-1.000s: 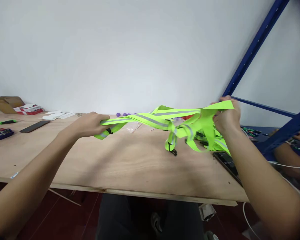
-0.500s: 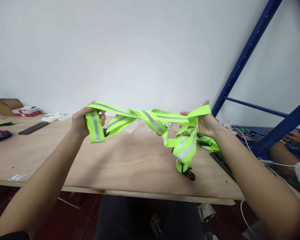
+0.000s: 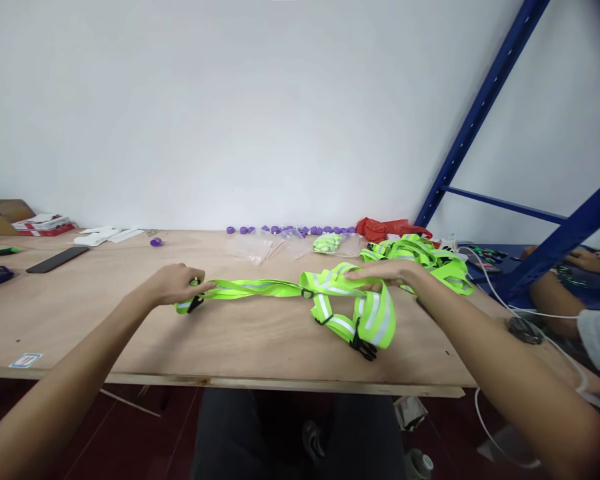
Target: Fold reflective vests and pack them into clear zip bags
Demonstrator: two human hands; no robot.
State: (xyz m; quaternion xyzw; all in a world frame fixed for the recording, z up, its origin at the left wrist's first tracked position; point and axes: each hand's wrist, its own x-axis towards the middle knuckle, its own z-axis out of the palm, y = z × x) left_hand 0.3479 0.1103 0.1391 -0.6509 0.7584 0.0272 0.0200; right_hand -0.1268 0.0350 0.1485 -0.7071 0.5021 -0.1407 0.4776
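A neon-yellow reflective strap harness (image 3: pixel 260 288) with grey stripes stretches between my two hands, low over the wooden table (image 3: pixel 240 347). My left hand (image 3: pixel 177 283) is closed on its left end, where a black buckle pokes out below the fingers. Over the bunched right part, my right hand (image 3: pixel 380 273) grips the straps, its fingertips partly hidden by the webbing. Loops hang below it, with a black side-release clip (image 3: pixel 364 348) at the bottom. More neon straps (image 3: pixel 430 257) lie heaped just beyond my right wrist.
Along the wall are purple rolls (image 3: pixel 275 230), clear plastic bags (image 3: pixel 255 247), a folded neon bundle (image 3: pixel 327 242) and a red bag (image 3: pixel 387 229). At left lie a dark phone-like slab (image 3: pixel 57 259) and an open carton (image 3: pixel 3 217). A blue rack (image 3: pixel 480 120) and another person's arm (image 3: pixel 555 293) are at right.
Both hands have come down, bringing the harness from the air to near the tabletop. Its middle is straighter and less twisted. The items along the wall now show.
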